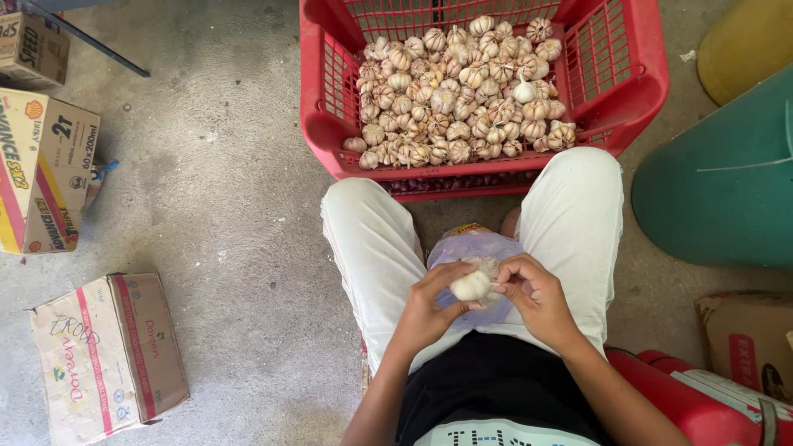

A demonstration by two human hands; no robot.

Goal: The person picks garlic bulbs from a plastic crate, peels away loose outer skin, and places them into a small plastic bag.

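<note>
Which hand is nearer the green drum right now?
Right. The right hand sits on the garlic bulb's drum side; the left hand is beyond the bulb, farther from the green drum.

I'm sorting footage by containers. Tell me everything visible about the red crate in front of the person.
The red crate is a moulded plastic basket with lattice walls and a thick, rounded rim. It sits upright on the concrete floor, just beyond the person's knees, its far side cut off by the frame. A heap of whole, papery white garlic bulbs fills it. Through the front wall, something dark reddish shows low down. Neither hand touches it.
</note>
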